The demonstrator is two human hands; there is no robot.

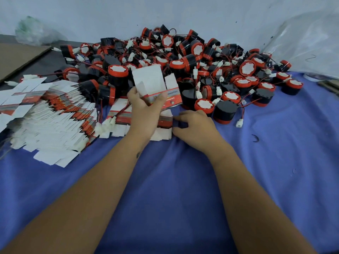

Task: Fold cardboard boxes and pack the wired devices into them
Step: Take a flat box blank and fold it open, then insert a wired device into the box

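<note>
So the left hand point(145, 103) has a half-opened cardboard box point(157, 87) pinched up off the blue cloth point(183, 189), fingers and thumb curled round its printed lower part, white flaps sticking up above the knuckles. The right hand point(194, 125) is down low with its fingers curled onto the edge of another flat box blank point(164, 123) lying on the cloth, looks like it's pinching or holding it down, can't tell 100% which. These blanks look like thin printed card, so super light and bendy; I'd guess they crease wherever you squeeze, so holding by the side panels near the fold lines (like the left hand is doing) seems right, not by the loose flaps, which would just flop. The big stack of flat blanks point(53, 114) sits fanned out to the left and probably slides around easily, glossy print and all. The wired devices point(201, 70) are piled up at the back and right, round black bodies with red rims and white faces, each trailing thin red and black wires with a small white plug. Those look like hard plastic, heavier than the box, easy to grab round the body. I wouldn't lift one by the wire, since they're all tangled in the heap and it'd likely drag neighbours along. One device point(224, 111) sits just beside the right hand, handy pick.
</note>
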